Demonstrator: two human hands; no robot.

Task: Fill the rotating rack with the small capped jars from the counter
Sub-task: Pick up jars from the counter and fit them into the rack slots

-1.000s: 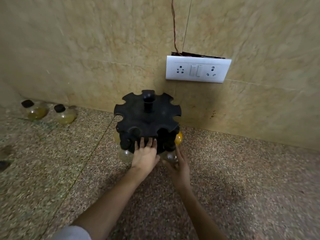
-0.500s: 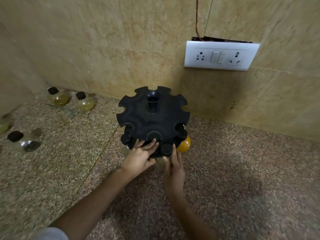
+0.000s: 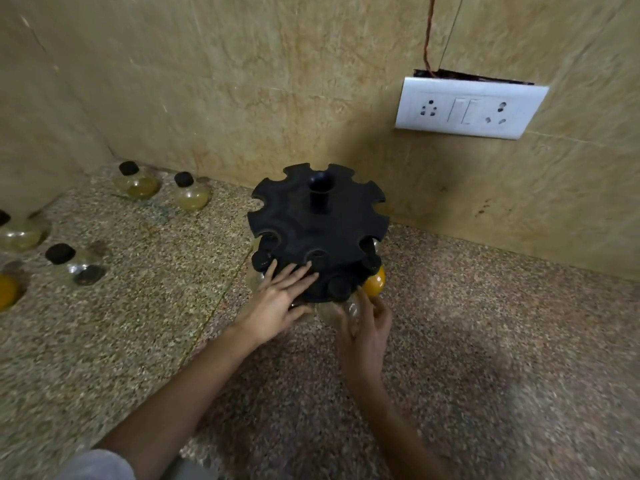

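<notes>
A black rotating rack (image 3: 317,233) with notched slots stands on the speckled counter near the wall. Black-capped jars hang in its lower tier, among them an orange-filled jar (image 3: 374,283) and a clear jar (image 3: 334,308) at the front. My left hand (image 3: 281,299) lies with straight fingers against the rack's lower front edge. My right hand (image 3: 365,323) touches the clear jar from the near side, fingers fairly straight. Loose capped jars stand at the left: a yellowish jar (image 3: 136,181), a pale jar (image 3: 190,195) and a jar with dark contents (image 3: 74,265).
Two more jars (image 3: 17,233) sit at the far left edge, one orange (image 3: 7,291). A white socket-and-switch plate (image 3: 469,110) hangs on the tiled wall (image 3: 242,81) behind. Open counter (image 3: 485,323) stretches to the right of the rack.
The view has swung left, showing more jars on the left. My left hand has shifted slightly left along the rack's lower edge; my right hand has slid right under the front jar.
</notes>
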